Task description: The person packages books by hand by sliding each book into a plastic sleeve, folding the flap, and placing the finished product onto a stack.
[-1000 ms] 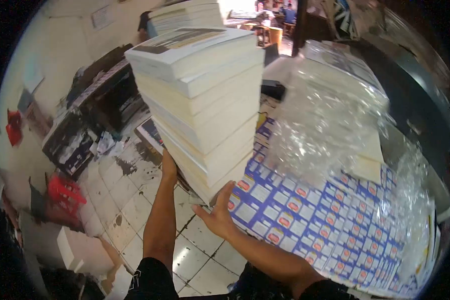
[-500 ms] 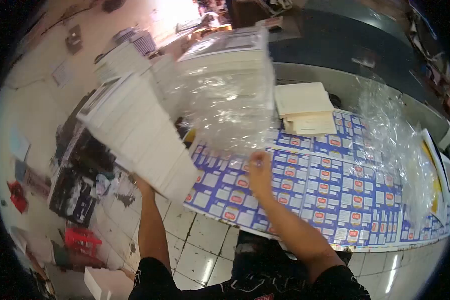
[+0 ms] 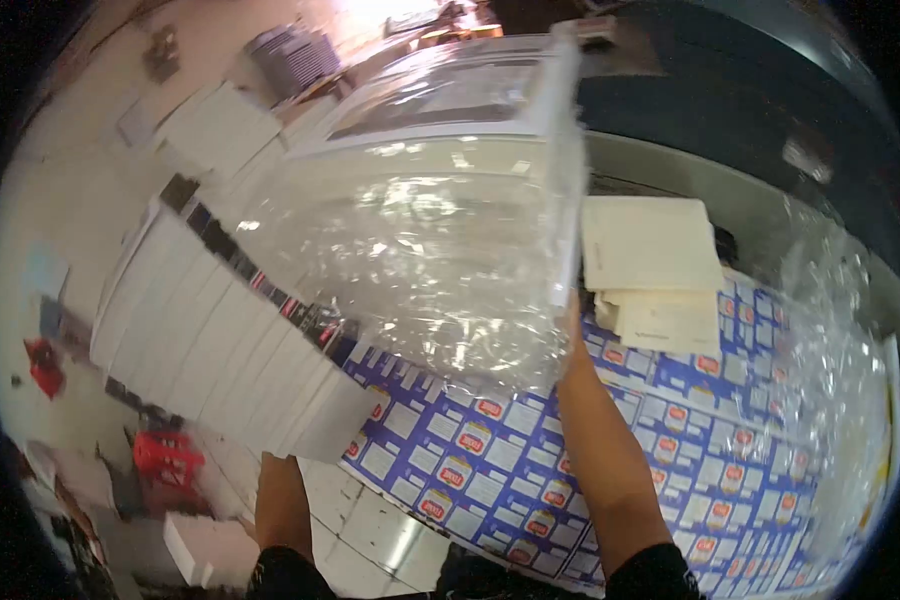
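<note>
Books in a tall stack [image 3: 220, 340] lie tilted over the near left edge of the worktop [image 3: 530, 480], long axis running from upper left down to lower right, spines toward the clear plastic bag [image 3: 440, 260]. The left hand is hidden beneath the stack's lower end, only its forearm [image 3: 282, 505] showing, so its grip cannot be told. The right hand [image 3: 574, 335], mostly hidden behind the film, holds up the bag's right edge just right of the stack; how its fingers close cannot be told. Loose booklets [image 3: 655, 270] lie beyond.
</note>
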A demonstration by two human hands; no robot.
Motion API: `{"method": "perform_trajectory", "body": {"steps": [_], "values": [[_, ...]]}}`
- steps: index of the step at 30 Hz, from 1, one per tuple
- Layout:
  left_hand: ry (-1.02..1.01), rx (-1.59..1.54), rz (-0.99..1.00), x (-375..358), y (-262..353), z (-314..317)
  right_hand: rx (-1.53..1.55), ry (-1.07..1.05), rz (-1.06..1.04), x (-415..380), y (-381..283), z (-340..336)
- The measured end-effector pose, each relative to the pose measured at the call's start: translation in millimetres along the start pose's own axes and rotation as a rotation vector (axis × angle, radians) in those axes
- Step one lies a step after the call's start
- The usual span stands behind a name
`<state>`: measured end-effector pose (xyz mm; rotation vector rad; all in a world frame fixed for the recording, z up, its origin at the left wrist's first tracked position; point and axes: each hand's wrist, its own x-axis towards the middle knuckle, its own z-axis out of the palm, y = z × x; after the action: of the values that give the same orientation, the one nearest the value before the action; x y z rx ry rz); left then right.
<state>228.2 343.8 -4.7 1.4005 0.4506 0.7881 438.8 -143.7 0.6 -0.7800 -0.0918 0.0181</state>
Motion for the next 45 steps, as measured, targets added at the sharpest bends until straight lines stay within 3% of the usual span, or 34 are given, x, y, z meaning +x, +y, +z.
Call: {"method": "perform_trajectory", "body": {"steps": [12, 14, 22, 24, 33, 42, 45], "values": [[0.057, 0.022, -0.001, 0, -7, 4, 0.268, -0.011, -0.016, 17, 28, 27], [0.057, 0.012, -0.005, 1, -7, 8, -0.003, 0.184, -0.043, 8, 22, 55], [0.063, 0.043, -0.017, -2, -3, 6, -0.235, 0.136, -0.207, 34, 67, 80], [0.065, 0.042, -0.021, -2, -2, 6, -0.595, 0.249, -0.184, 22, 49, 107], [0.045, 0.043, -0.039, 2, 0, 13, -0.702, 0.230, -0.185, 42, 75, 124], [0.018, 0.052, -0.051, 5, 5, 7, -0.578, -0.003, 0.016, -21, 39, 115], [-0.024, 0.096, -0.035, 13, -13, -4, -0.964, -0.281, 0.135, -97, 31, 97]]}}
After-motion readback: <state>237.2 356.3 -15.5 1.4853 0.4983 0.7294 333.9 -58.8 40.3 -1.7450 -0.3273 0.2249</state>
